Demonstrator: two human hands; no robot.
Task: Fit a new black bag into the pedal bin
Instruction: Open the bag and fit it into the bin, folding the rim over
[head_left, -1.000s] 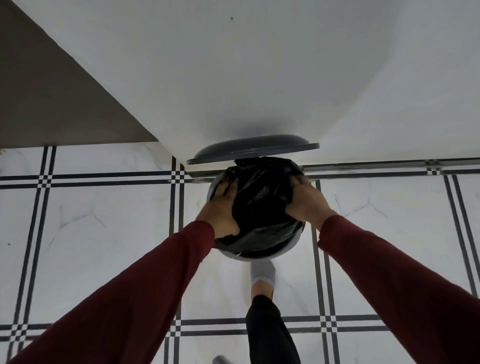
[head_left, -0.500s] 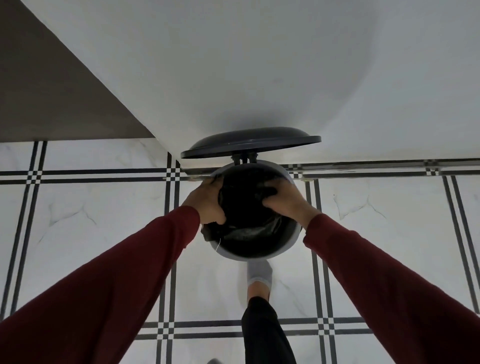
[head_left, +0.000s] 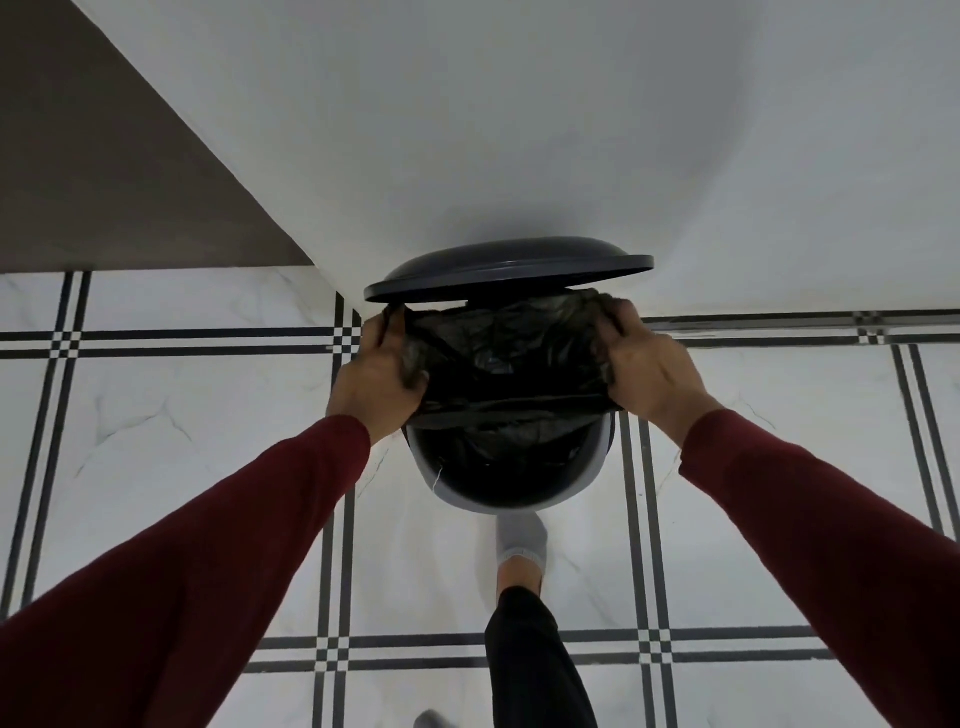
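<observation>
Thin black plastic is bunched up in both fists right now. Left hand (head_left: 376, 379) has its fingers curled round a wad of the bag (head_left: 506, 358) at the left side of the bin's mouth, and the right hand (head_left: 647, 371) is doing the same on the right side, so the bag's mouth is pulled wide between them. Both hands sit just above the rim, about level with each other, and the near edge of the bag runs as a taut band from one fist to the other.

My take on how this stuff handles: super light, floppy, a bit slick, and it stretches or tears if you yank one spot too hard. You can see it already going greyish and see-through where it's pulled over the knuckles. Best place to grab is what's being grabbed here, the top hem, with a decent handful instead of a fingertip pinch, so the pull spreads out.

Rest of the bag hangs down inside the bin (head_left: 597, 467), crumpled and dark; can't tell if it reaches the bottom. The near part of the pale rim is bare, so the hem isn't folded over it there yet.

Lid (head_left: 509, 267) is standing open just behind the hands, and a socked foot (head_left: 522, 538) is at the front of the bin, probably on the pedal, though the pedal itself is hidden.
</observation>
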